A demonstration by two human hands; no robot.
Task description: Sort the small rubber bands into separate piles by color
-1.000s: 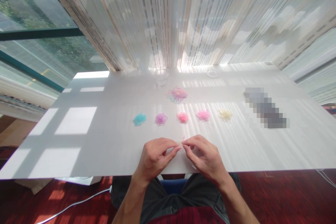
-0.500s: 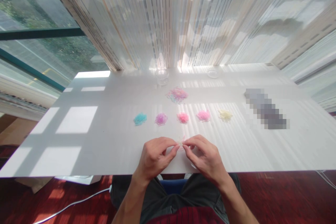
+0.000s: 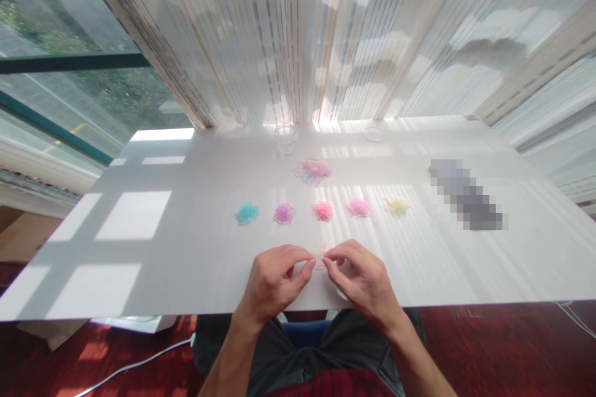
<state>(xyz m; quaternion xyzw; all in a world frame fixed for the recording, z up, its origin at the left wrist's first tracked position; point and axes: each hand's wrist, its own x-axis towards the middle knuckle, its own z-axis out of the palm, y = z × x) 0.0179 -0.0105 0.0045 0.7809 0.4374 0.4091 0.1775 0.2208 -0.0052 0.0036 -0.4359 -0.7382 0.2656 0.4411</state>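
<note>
Near the table's front edge, my left hand (image 3: 278,276) and my right hand (image 3: 359,273) face each other with thumb and forefinger pinched. Between the fingertips are small pale, yellowish rubber bands (image 3: 319,255), partly hidden; exactly how they are looped cannot be made out. A few pinkish strands show just behind and below the fingertips. Beyond the hands, small piles of rubber bands lie in a row: turquoise (image 3: 247,213), purple (image 3: 284,214), coral pink (image 3: 323,211), light pink (image 3: 358,207) and pale yellow (image 3: 397,206). Farther back lies a larger mixed pile (image 3: 313,171).
A clear round container (image 3: 285,138) stands at the back of the white table (image 3: 200,260), and a clear lid (image 3: 374,134) lies to its right. A dark, blurred-out object (image 3: 466,194) rests on the right side. Striped curtains (image 3: 307,37) hang behind the table.
My fingertips stay pinched in nearly the same place, with a slightly wider gap between the two hands. The view has shifted a little; the piles and containers lie as before.
</note>
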